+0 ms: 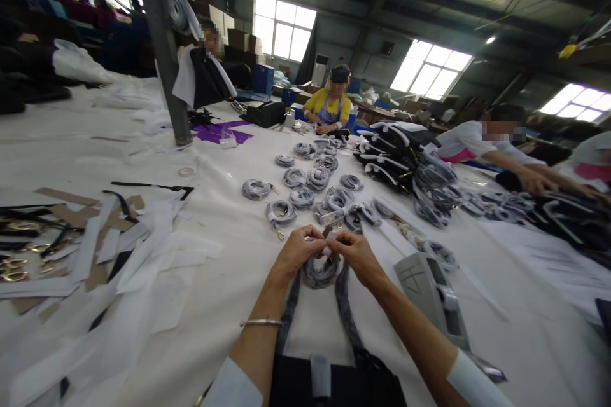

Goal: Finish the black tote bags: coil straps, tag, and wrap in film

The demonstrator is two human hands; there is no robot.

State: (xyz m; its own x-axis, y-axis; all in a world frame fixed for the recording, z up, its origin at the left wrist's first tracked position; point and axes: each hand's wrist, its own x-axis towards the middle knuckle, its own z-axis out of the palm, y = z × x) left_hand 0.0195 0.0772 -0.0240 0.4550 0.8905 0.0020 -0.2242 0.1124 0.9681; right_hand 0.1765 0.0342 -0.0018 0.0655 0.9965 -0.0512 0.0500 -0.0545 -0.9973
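My left hand (pixel 296 249) and my right hand (pixel 356 253) meet over the white table (pixel 229 305), both pinched on a coiled grey strap (pixel 321 270). Two ends of the strap run down toward a black bag (pixel 334 381) at the near edge. A silver bangle (pixel 260 322) sits on my left wrist. Just beyond my hands lie several finished grey strap coils (pixel 305 187), some with gold clips.
White paper strips and brown card pieces (pixel 114 248) litter the left side, with gold buckles (pixel 14 267) at the far left. A grey tool (pixel 432 292) lies right of my hands. Black-and-white bags (pixel 391 152) are piled further back. Three other people work along the table; a grey post (pixel 165 44) stands at the left.
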